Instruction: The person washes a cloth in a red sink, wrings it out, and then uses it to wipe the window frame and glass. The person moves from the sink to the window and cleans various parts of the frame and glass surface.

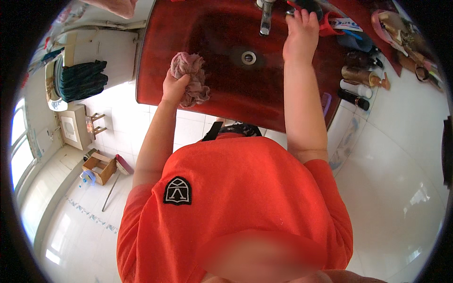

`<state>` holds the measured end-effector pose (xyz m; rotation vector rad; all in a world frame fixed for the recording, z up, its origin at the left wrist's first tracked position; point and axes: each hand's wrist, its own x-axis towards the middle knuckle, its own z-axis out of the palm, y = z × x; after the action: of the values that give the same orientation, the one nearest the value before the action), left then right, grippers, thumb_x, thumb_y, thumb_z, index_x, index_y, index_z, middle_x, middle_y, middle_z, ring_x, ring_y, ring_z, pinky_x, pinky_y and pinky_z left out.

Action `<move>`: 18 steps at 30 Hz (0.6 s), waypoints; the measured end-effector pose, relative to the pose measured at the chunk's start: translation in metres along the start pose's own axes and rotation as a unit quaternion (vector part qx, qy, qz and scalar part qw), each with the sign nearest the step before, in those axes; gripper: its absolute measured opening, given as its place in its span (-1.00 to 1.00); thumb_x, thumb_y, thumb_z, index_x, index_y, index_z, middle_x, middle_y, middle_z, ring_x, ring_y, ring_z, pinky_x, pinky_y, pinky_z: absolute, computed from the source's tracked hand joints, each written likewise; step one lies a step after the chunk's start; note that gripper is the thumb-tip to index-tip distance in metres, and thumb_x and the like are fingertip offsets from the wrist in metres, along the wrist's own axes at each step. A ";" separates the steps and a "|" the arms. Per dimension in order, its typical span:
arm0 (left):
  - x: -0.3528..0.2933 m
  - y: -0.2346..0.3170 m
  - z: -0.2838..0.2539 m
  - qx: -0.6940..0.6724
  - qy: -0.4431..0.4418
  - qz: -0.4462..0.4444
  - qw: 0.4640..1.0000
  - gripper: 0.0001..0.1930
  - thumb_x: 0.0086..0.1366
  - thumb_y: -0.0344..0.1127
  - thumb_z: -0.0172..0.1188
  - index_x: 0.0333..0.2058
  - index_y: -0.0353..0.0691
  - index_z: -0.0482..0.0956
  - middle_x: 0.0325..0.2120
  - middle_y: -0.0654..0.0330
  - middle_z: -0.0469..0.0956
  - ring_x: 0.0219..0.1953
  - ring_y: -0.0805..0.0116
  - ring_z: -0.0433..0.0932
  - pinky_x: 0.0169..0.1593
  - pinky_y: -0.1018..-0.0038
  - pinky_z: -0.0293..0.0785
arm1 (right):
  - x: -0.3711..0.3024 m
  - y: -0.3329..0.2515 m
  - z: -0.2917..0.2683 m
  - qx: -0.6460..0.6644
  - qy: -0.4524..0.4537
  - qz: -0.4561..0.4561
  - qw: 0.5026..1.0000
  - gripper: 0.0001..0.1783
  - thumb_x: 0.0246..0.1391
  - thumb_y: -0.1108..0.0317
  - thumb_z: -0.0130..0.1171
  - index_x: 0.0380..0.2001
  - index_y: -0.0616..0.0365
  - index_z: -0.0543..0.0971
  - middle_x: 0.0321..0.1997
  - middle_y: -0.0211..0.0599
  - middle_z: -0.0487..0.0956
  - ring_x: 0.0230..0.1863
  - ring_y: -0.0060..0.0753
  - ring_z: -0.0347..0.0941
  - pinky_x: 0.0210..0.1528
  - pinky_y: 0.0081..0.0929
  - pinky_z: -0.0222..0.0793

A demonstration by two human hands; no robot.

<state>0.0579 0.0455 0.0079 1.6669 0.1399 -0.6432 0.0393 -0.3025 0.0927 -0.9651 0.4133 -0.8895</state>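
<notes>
Left hand (175, 87) clenched around crumpled pinkish-mauve cloth (189, 75), bunched and wrinkled, held over dark red sink (212, 99) near its front-left edge. Right hand (301, 33) fingers curled at tap (265, 16) by the back rim; bottles (358, 78) along the right edge.

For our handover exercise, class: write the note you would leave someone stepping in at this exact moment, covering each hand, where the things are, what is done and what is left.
Left hand: gripping a bunched pinkish cloth over the dark red sink.
Right hand: reaching up beside the chrome tap, fingers at its base; what it touches is hidden.
Done: cloth is in hand over the basin; no running water is visible.
Left: probably turning the tap on, then wetting and wringing the cloth.
</notes>
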 end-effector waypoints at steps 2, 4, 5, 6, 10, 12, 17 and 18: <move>0.005 -0.004 -0.002 -0.032 -0.012 0.021 0.999 -0.43 0.19 -0.46 0.14 0.22 -0.29 0.37 0.05 0.16 0.54 0.08 0.30 0.52 0.18 0.38 0.42 | 0.032 -0.001 0.016 0.057 0.004 0.017 0.998 -0.59 0.09 0.58 0.13 0.06 0.29 0.46 0.05 -0.17 0.56 0.07 -0.34 0.48 0.15 -0.33 0.38; 0.015 -0.022 -0.009 0.007 0.005 0.050 0.999 -0.44 0.19 -0.42 0.16 0.21 -0.30 0.38 0.05 0.17 0.54 0.07 0.32 0.52 0.18 0.40 0.41 | 0.051 -0.002 0.047 0.037 -0.119 -0.004 0.992 -0.42 0.01 0.58 0.03 0.18 0.23 0.42 0.22 -0.16 0.45 0.28 -0.18 0.34 0.36 -0.15 0.19; 0.016 -0.028 -0.010 0.025 0.007 0.063 0.998 -0.44 0.19 -0.40 0.17 0.20 -0.30 0.39 0.05 0.18 0.54 0.07 0.33 0.51 0.18 0.41 0.41 | 0.070 0.009 0.033 0.030 -0.222 0.104 0.969 -0.36 -0.01 0.67 -0.03 0.23 0.25 0.36 0.24 -0.21 0.42 0.30 -0.26 0.31 0.35 -0.31 0.17; 0.010 -0.020 -0.007 0.076 0.030 0.046 0.996 -0.44 0.19 -0.35 0.20 0.19 -0.33 0.40 0.04 0.18 0.54 0.07 0.35 0.50 0.19 0.41 0.39 | 0.061 0.001 0.044 -0.004 -0.224 0.125 0.967 -0.36 0.00 0.67 -0.04 0.24 0.27 0.34 0.26 -0.20 0.39 0.32 -0.23 0.29 0.35 -0.32 0.17; 0.025 -0.050 -0.024 0.135 0.025 0.089 0.987 -0.44 0.20 -0.32 0.23 0.18 -0.35 0.40 0.05 0.17 0.55 0.08 0.35 0.50 0.18 0.43 0.39 | 0.060 0.017 0.006 -0.140 -0.139 0.022 0.980 -0.42 0.04 0.57 0.12 0.19 0.24 0.36 0.40 -0.05 0.26 0.39 -0.07 0.21 0.34 -0.15 0.17; 0.023 -0.058 -0.025 0.127 0.029 0.090 0.987 -0.44 0.20 -0.32 0.23 0.18 -0.34 0.40 0.06 0.16 0.55 0.08 0.36 0.50 0.18 0.43 0.39 | 0.023 -0.008 -0.003 -0.241 -0.091 -0.090 0.962 -0.73 0.14 0.52 0.22 -0.07 0.30 0.53 -0.17 -0.24 0.66 -0.13 -0.50 0.57 -0.02 -0.47 0.48; 0.018 -0.050 -0.017 0.191 0.085 0.094 0.973 -0.38 0.07 -0.11 0.29 0.11 -0.24 0.49 -0.06 0.05 0.64 0.03 0.14 0.60 0.12 0.31 0.47 | -0.070 0.051 -0.060 -0.554 -0.265 -0.024 0.789 -0.85 0.08 0.31 0.26 -0.26 0.06 0.64 -0.30 -0.18 0.65 -0.28 -0.05 0.59 -0.18 -0.23 0.51; 0.015 -0.042 -0.012 0.157 0.068 0.122 0.978 -0.40 0.07 -0.16 0.29 0.11 -0.23 0.49 -0.04 0.07 0.64 0.03 0.17 0.59 0.12 0.31 0.48 | -0.073 0.076 -0.077 -0.582 -0.299 0.002 0.756 -0.79 0.10 0.31 0.23 -0.19 0.09 0.61 -0.18 -0.13 0.63 -0.18 0.01 0.58 -0.12 -0.12 0.49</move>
<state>0.0559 0.0617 -0.0355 1.9959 -0.0730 -0.3778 -0.0195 -0.2644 -0.0176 -2.3181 0.3906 -0.1633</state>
